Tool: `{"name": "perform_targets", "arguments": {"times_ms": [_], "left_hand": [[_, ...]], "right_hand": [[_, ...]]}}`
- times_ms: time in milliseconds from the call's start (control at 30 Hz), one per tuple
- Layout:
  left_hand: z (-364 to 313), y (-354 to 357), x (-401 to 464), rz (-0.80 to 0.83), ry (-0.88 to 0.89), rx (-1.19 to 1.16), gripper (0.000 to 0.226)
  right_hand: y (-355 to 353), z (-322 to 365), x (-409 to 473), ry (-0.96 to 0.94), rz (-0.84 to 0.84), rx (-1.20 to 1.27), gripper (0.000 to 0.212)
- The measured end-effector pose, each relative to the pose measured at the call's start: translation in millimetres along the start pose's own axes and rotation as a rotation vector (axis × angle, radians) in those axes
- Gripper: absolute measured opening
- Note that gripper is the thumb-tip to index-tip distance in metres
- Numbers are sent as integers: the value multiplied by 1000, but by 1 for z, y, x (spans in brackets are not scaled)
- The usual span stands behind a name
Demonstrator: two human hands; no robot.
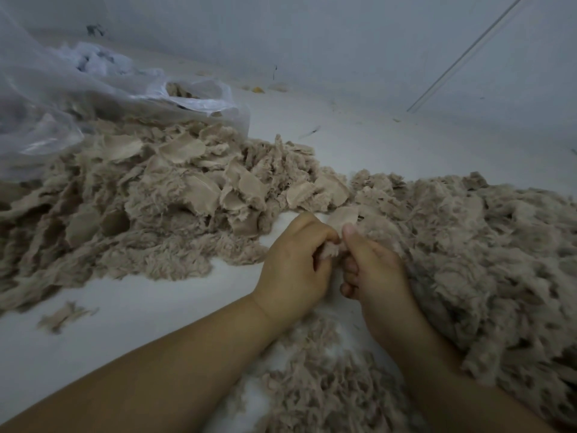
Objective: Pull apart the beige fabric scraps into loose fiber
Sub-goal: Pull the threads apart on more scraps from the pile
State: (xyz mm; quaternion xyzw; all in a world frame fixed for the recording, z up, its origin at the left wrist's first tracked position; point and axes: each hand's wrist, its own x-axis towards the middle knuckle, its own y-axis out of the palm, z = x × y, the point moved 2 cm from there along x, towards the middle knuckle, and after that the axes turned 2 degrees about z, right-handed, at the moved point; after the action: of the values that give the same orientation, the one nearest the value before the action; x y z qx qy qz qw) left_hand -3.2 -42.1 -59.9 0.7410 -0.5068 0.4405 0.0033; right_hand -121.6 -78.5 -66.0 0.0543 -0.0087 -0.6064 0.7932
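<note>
A small beige fabric scrap (331,250) sits between my two hands at the middle of the view. My left hand (295,267) grips its left side with curled fingers. My right hand (373,265) pinches its right side, thumb up against the left hand's knuckles. A big heap of beige fabric scraps (162,195), flat pieces with frayed edges, lies on the white floor to the left. A fluffy mound of loose beige fiber (487,251) spreads along the right, and more loose fiber (321,379) lies under my forearms.
A clear plastic bag (93,98) holding more scraps lies at the back left, its mouth toward the heap. One stray scrap (64,315) lies alone on the white floor (150,310) at the left. A grey wall (343,42) rises behind.
</note>
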Motion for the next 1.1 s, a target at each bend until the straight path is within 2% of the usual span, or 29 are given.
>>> {"name": "perform_targets", "arguments": {"times_ms": [67, 133, 267, 333, 433, 567, 667, 733, 833, 933, 967, 1000, 1033, 1100], "left_hand": [[0, 1, -2, 41, 8, -47, 13], [1, 0, -2, 45, -57, -136, 15], [9, -3, 0, 66, -440, -429, 4], [11, -1, 2, 118, -524, -485, 9], [11, 0, 3, 106, -523, -541, 9], [17, -5, 0, 67, -613, -606, 23], [15, -6, 4, 126, -613, -612, 31], [15, -5, 7, 140, -615, -570, 28], [20, -5, 5, 36, -640, -581, 31], [23, -14, 3, -81, -675, -704, 35], [26, -19, 2, -54, -672, -744, 34], [29, -26, 2, 53, -643, -759, 31], [29, -33, 2, 252, -605, -740, 24], [23, -44, -1, 772, -528, -627, 3]], "right_hand": [[-1, -1, 1, 25, -17, 0, 31], [-2, -3, 2, 48, -32, 9, 30], [1, -2, -1, 43, 3, 29, 33], [3, -1, -3, 29, 22, 22, 29], [3, -3, -2, 27, 28, -35, 27], [1, -3, -2, 39, 8, -68, 41], [2, -1, -4, 4, 86, -106, 46], [4, -1, -5, -2, 113, -129, 47], [3, -2, -4, 32, 67, -107, 47], [1, -1, -2, 56, -21, -67, 49], [0, -1, -2, 67, -45, -41, 48], [0, -1, -1, 74, -61, -21, 48], [-1, -1, -1, 79, -69, -11, 48], [-1, -2, -1, 67, -57, -20, 47]]}}
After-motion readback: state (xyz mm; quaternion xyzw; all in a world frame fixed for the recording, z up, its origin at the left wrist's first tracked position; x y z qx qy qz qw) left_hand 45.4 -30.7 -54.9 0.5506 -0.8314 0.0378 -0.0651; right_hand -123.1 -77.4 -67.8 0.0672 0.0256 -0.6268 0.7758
